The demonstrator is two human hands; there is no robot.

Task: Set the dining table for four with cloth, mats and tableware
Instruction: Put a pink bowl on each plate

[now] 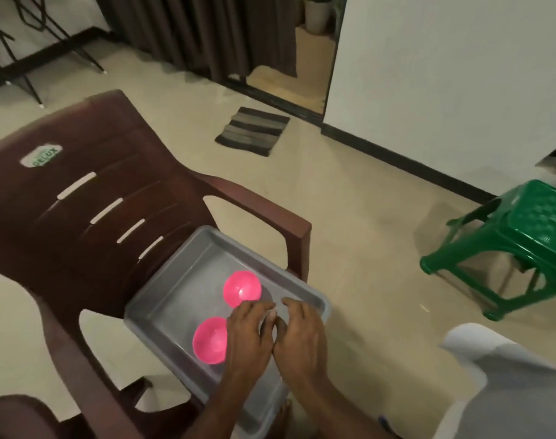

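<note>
- The left hand (pixel 249 332) reaches down into a grey plastic tray (pixel 175 299), back of the hand up, fingers bent downward at the tips. It covers whatever lies under it, so I cannot tell whether it grips anything.
- The right hand (pixel 297 331) is pressed against the left one inside the same tray, fingers likewise curved down. What it touches is hidden too, and its grip cannot be told either.
- Two pink bowls lie open side up in the tray. The far pink bowl (pixel 242 289) sits just beyond the left fingertips, and its near rim is partly hidden by them.
- The near pink bowl (pixel 209 340) lies just beside the left hand, on the person's left, its right edge hidden by the hand.
- The tray rests on the seat of a dark brown plastic armchair (pixel 89 201) and juts out past the seat's front edge towards the person.
- The chair back has pale slots and an oval label near the top.
- A green plastic stool (pixel 520 236) stands on the beige tiled floor (pixel 349 191), well apart to the right.
- A striped doormat (pixel 252 130) lies on the floor before a doorway, beside a dark curtain (pixel 194 30).
- A white cloth-like shape (pixel 498 388) fills the lower right corner.
</note>
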